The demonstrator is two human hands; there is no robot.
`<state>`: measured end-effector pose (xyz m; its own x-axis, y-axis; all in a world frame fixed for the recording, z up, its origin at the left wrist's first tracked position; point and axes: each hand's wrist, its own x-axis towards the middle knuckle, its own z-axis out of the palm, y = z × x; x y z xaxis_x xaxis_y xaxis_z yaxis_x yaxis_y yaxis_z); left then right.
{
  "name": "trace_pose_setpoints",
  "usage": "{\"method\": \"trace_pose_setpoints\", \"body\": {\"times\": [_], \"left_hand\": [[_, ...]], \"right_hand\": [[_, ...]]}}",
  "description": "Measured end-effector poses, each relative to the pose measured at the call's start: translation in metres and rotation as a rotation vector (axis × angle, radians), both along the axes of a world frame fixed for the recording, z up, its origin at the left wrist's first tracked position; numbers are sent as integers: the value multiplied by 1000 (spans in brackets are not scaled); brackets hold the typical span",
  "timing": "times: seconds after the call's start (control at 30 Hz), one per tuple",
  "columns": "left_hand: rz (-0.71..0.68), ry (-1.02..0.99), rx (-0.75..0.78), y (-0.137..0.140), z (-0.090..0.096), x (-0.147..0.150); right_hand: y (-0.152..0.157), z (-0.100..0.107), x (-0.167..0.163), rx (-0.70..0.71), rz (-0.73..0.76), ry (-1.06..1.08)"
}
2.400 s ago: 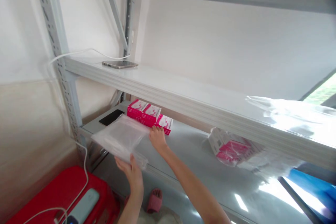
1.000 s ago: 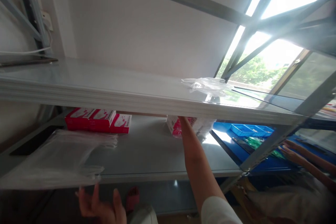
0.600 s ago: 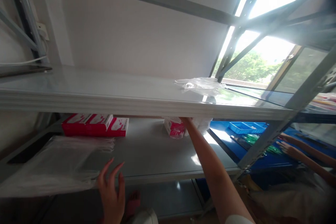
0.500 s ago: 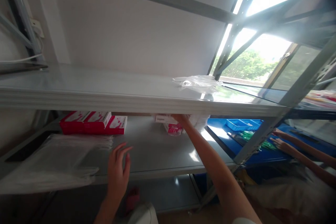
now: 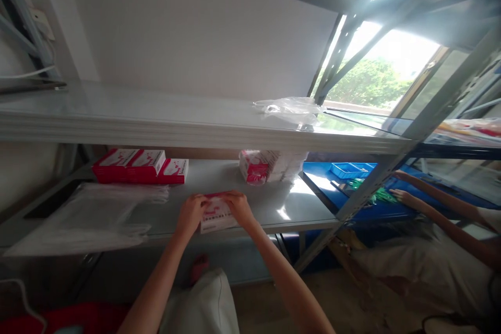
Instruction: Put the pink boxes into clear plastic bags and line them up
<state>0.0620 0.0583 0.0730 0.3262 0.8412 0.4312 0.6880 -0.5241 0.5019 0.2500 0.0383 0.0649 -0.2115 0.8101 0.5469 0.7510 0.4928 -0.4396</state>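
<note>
A white and pink printed carton [image 5: 217, 214] is held between my two hands, over the front edge of the grey lower shelf [image 5: 270, 209]. My left hand [image 5: 191, 214] pinches its left end, and my right hand [image 5: 239, 206] grips the upper right corner. Behind them sits a plastic-wrapped bundle of similar cartons [image 5: 270, 165]. To the left, several red and white boxes [image 5: 141, 165] stand in a row, some stacked. Clear plastic bags [image 5: 94, 214] lie flat in front of that row.
An upper shelf [image 5: 156, 120] crosses above my hands, with crumpled clear plastic [image 5: 289, 107] on it. A slanted metal post [image 5: 376, 182] stands at the right. Beyond it, a co-worker's hands [image 5: 407, 198] are at green items [image 5: 371, 190] beside a blue tray [image 5: 348, 169].
My right hand has come back from the wrapped bundle with a carton. My left hand, open before, has closed on its left end. The camera view has shifted slightly.
</note>
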Motion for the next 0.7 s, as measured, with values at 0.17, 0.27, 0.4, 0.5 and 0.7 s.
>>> {"method": "trace_pose_setpoints", "body": {"times": [0.17,0.27,0.4,0.5,0.7], "left_hand": [[393,-474,77,-15,-14,-21],[655,-696,267,-37,-21,-17],[259,-288,459,-56,-7,1],[-134,166,285,-49,7,4],[-68,413,157,-39,13,-21]], "right_hand": [[-7,-14,35,-31,-346,748],[-28,-19,41,130,-593,852],[-52,1,16,343,-511,363],[-51,26,-6,232,-60,-239],[-37,33,-10,-15,32,-660]]}}
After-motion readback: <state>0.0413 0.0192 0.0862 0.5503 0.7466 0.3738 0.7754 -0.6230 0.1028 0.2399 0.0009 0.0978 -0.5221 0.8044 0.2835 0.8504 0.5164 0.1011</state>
